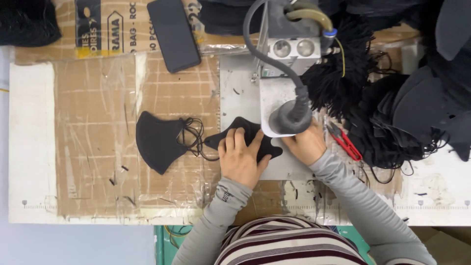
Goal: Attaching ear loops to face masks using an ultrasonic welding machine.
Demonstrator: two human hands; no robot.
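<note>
A black fabric face mask (240, 128) lies on the metal plate (234, 93) under the grey machine head (289, 118). My left hand (240, 156) presses flat on the mask, fingers spread a little. To the right of the mask, my right hand (306, 145) sits by the machine head; its fingers are hidden beneath the head, so what they grip cannot be seen. A finished black mask with ear loops (159, 140) lies on the cardboard to the left.
Red-handled snips (346, 142) lie right of my right hand. Black ear-loop cords (338, 83) and stacked black mask pieces (422, 108) crowd the right side. A dark phone (173, 33) rests at the back on taped cardboard (93, 127).
</note>
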